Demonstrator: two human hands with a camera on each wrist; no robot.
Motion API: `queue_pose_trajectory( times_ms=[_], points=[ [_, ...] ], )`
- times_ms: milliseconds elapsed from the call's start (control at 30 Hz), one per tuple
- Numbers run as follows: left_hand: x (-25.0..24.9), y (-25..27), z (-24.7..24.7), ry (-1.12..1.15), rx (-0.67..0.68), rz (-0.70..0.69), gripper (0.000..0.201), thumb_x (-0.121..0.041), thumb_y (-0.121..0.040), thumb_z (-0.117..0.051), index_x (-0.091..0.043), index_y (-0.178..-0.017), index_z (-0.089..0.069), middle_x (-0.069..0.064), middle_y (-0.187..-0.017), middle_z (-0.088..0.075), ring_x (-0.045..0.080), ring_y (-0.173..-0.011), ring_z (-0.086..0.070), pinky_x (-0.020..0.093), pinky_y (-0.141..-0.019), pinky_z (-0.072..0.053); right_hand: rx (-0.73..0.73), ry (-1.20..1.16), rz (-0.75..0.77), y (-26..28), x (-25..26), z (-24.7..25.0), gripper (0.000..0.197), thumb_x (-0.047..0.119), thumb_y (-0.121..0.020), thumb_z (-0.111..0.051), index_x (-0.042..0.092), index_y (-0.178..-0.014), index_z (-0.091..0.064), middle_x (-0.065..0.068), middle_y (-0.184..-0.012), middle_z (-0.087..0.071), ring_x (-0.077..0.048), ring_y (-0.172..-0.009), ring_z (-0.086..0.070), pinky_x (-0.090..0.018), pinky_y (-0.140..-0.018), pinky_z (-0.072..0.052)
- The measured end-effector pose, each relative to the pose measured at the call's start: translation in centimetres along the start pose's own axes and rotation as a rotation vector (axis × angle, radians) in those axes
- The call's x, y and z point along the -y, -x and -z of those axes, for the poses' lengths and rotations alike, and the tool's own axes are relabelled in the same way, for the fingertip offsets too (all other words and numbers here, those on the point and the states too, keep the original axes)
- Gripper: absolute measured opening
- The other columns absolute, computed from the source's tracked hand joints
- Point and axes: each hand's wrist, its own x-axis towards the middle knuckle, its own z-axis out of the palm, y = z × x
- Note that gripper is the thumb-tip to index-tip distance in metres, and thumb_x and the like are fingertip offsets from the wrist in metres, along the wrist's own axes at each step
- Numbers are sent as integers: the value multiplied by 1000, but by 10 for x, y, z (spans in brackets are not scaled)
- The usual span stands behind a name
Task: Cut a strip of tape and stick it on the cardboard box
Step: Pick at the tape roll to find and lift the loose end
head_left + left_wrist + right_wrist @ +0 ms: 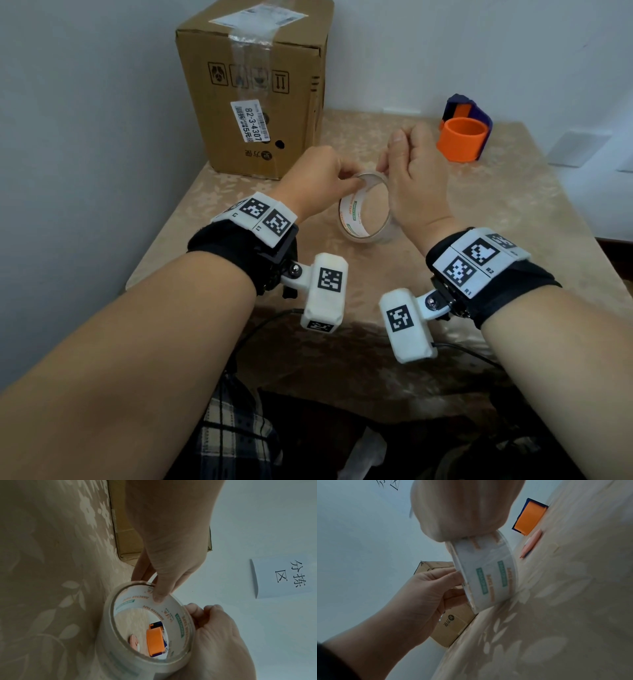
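Hands raised over table (513, 212), left hand (310, 178) and right hand (416, 171) both pinching tape roll (364, 209).

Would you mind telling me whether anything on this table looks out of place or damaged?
Nothing stands out. The box stands upright on the table, the orange dispenser sits apart, and both hands hold the tape roll.

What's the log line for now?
left hand: holds tape roll | right hand: pinches roll's rim | box: no new strip
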Motion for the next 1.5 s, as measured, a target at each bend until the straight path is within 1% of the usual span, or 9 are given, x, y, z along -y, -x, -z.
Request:
queue_pose_trajectory(
  times_ms=[367,500,733,1000,1100,1166,1266,1333,1500],
  points=[
    [4,-2,-1,26,-1,1,19,-21,-86,-64,-4,-88,-73,18,-85,-73,32,-83,-69,47,-80,-55,-29,59,42,5,4,-3,26,12,-95,-39,27,-73,-37,16,-62,-37,5,-56,-43,-9,-54,-30],
    [-2,-2,0,6,1,-36,16,-20,-86,-66,-13,-97,-75,9,-88,-75,21,-84,-70,41,-82,-55,-26,-5,-26,5,4,2,26,18,-96,-36,32,-74,-38,-2,-69,-59,-16,-66,-58,-33,-65,-47],
    [0,0,1,76,-25,-40,16,-16,-85,-67,-19,-98,-75,-13,-75,-68,-17,-61,-57,13,-71,-51,-41,-23,12,6,9,2,21,14,-96,-36,20,-76,-41,-19,-67,-58,-28,-61,-54,-41,-60,-45],
    [1,1,0,61,-22,-21,16,-20,-86,-66,-14,-97,-75,-11,-74,-67,-12,-58,-58,16,-69,-52,-47,46,33,3,9,-2,29,17,-96,-37,32,-71,-32,-20,-65,-54,-31,-60,-51,-41,-57,-42],
    [3,1,0,65,-8,16,17,-21,-86,-65,-9,-90,-76,5,-82,-75,18,-74,-70,38,-79,-57,-8,80,35,5,8,-4,31,12,-94,-39,29,-69,-34,7,-57,-38,-2,-53,-40,-17,-52,-31],
    [5,1,-1,61,-14,25,18,-22,-86,-66,-6,-87,-75,12,-82,-75,29,-81,-70,45,-79,-56,-2,91,42,8,10,-6,21,11,-93,-39,18,-73,-38,15,-57,-32,4,-53,-42,-14,-52,-30],
    [2,0,0,45,-16,27,16,-21,-86,-66,-9,-89,-76,8,-82,-75,24,-81,-70,42,-81,-55,-36,68,15,6,6,-4,18,13,-94,-38,13,-77,-42,-1,-59,-47,-6,-57,-47,-24,-56,-37],
    [0,1,0,35,-14,19,17,-21,-86,-66,-8,-90,-75,11,-83,-75,26,-81,-70,43,-80,-55,-32,57,1,5,6,-3,20,15,-95,-38,9,-79,-48,-18,-68,-59,-28,-64,-54,-41,-62,-44],
    [2,3,2,83,-19,27,14,-18,-86,-66,-9,-91,-75,9,-85,-75,22,-80,-71,40,-79,-57,-31,96,48,6,11,-4,17,13,-95,-40,16,-79,-41,-22,-68,-59,-33,-63,-53,-40,-61,-40]
  ],
)
